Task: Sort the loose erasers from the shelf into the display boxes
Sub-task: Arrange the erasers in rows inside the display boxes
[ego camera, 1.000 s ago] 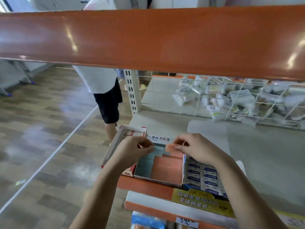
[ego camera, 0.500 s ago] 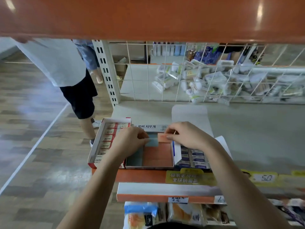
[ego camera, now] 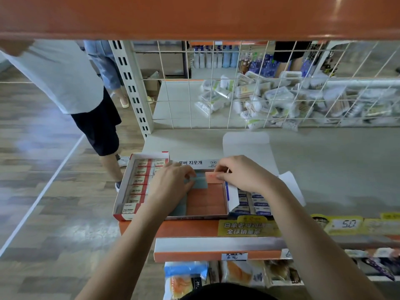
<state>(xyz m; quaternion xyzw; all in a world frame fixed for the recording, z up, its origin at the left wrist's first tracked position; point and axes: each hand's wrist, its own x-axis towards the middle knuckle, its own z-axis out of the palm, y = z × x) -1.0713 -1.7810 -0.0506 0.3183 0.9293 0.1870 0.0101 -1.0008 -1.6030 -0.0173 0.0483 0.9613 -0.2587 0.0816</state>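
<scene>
Three display boxes stand side by side at the front of the grey shelf [ego camera: 324,161]. The middle box [ego camera: 194,217] holds rows of orange erasers [ego camera: 205,200] and teal ones along its left side. My left hand [ego camera: 171,189] pinches a teal eraser [ego camera: 200,182] over the box's back left part. My right hand [ego camera: 244,174] pinches an orange eraser [ego camera: 213,177] at the back row. The left box [ego camera: 121,211] is filled with red-and-white sleeved erasers. The right box [ego camera: 251,207] holds blue-and-white sleeved erasers, partly hidden by my right wrist.
An orange shelf beam [ego camera: 194,16] hangs close overhead. A wire grid [ego camera: 238,87] backs the shelf, with piled packets [ego camera: 281,100] behind it. A person in a white shirt and dark shorts [ego camera: 71,94] stands in the aisle to the left. Price labels [ego camera: 344,224] line the shelf edge.
The view has tilted down and pulled back, showing more of the shelf. Both hands stay over the middle box, each still pinching its eraser at the back row.
</scene>
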